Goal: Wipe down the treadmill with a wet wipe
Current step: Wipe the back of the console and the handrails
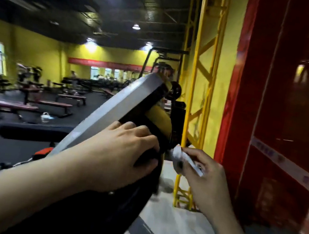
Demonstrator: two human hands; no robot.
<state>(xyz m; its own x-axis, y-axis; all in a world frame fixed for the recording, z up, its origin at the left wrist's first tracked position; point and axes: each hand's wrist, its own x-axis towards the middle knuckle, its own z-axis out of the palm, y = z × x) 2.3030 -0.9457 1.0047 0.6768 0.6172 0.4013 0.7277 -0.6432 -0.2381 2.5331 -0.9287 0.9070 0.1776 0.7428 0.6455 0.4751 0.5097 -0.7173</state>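
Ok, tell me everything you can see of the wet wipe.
The wet wipe is a small, crumpled white wad with grey shadowed folds, soft and cloth-like. The right hand pinches it between curled fingers and thumb, one end poking out toward the treadmill's black and yellow side. It seems to sit right at that surface, though blur hides whether they touch. The left hand does not touch it.

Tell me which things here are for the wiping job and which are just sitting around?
For the job:
- wet wipe, pinched in the right hand
- treadmill console, gripped by the left hand

Just lying about:
- weight benches on the dark floor
- white bucket near them
- yellow truss column
- red wall
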